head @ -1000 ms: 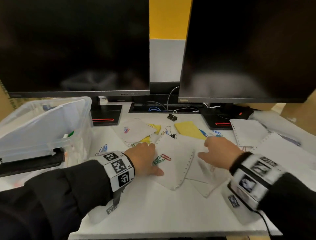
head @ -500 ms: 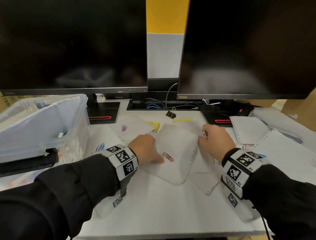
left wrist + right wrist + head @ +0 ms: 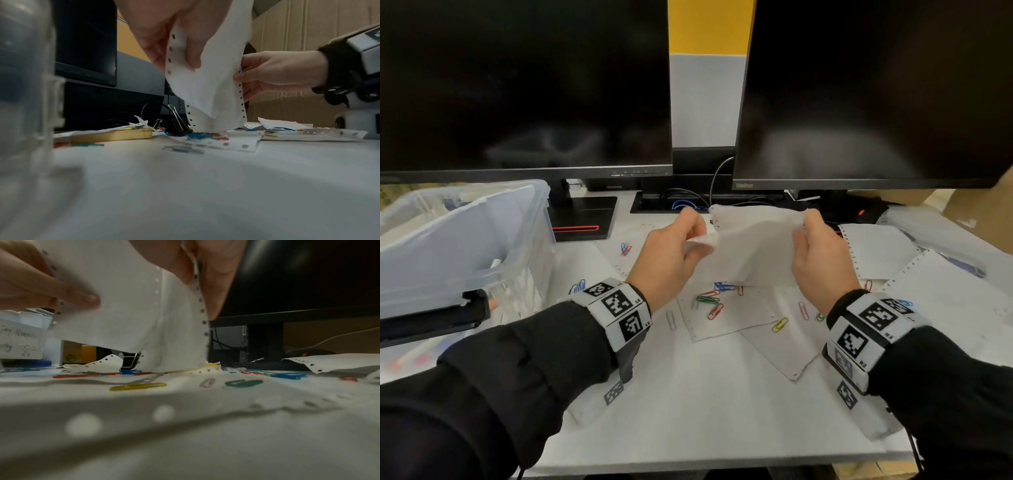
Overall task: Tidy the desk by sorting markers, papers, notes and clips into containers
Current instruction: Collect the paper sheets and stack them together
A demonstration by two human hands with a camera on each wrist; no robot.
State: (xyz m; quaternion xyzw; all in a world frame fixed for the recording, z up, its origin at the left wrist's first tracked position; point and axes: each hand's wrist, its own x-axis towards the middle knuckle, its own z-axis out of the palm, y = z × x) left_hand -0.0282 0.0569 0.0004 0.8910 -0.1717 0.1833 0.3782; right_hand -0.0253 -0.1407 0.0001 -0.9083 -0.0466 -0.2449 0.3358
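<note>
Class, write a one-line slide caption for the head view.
Both hands, left hand and right hand, lift perforated paper above scattered paper clips.

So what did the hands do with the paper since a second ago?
Both hands, left hand and right hand, took hold of the perforated paper sheets and lifted them upright off the desk, uncovering paper clips. The plastic bin and monitors stayed put.

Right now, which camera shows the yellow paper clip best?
The right wrist view: the yellow paper clip lies close and unobstructed on a sheet. The head view shows it smaller, between the arms. In the left wrist view I cannot pick it out among the blurred clips.
</note>
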